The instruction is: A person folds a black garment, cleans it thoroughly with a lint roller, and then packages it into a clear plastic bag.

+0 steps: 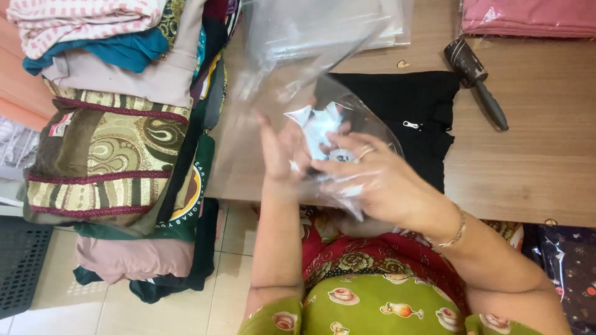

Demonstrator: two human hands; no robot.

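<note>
A clear plastic bag (292, 68) stands up in front of me, held from below by both hands. My left hand (279, 155) is pressed flat against the bag's near side, fingers pointing up. My right hand (372, 177), with a ring and a bracelet, grips the bag's lower end together with a small crumpled white paper (320, 127). Behind the bag a folded black garment (416, 118) with a small white tag lies on the wooden table (534, 161).
A tall pile of folded clothes (118, 142) stands at the left, leaning over the table's edge. A lint roller (475, 77) lies at the back right beside bagged pink fabric (528, 17). More clear bags (385, 25) lie at the back. A dark crate (22, 267) sits on the tiled floor.
</note>
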